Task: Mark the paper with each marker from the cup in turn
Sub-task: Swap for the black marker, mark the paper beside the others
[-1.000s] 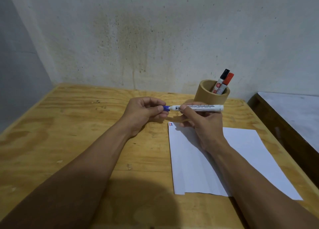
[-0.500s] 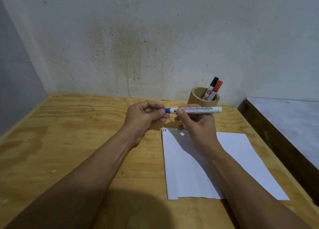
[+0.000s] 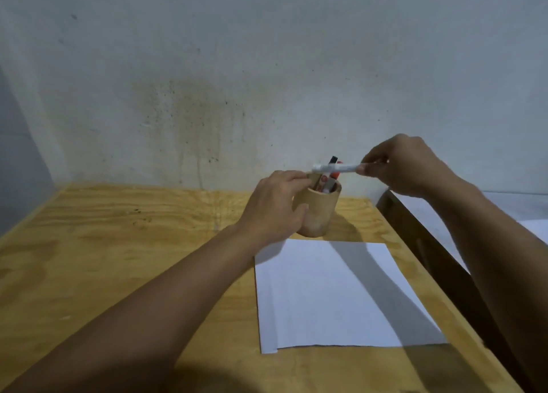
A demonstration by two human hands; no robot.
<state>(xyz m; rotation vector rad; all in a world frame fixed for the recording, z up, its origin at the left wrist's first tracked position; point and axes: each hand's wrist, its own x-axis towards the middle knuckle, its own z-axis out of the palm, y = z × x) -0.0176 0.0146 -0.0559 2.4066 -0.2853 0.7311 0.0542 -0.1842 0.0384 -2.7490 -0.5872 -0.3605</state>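
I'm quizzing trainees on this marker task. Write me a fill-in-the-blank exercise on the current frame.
1. The right hand holds a white marker above the ____.
2. The left hand grips the wooden cup on its ____ side.
3. The sheet of paper lies on the ____.

Missing words: cup; left; table
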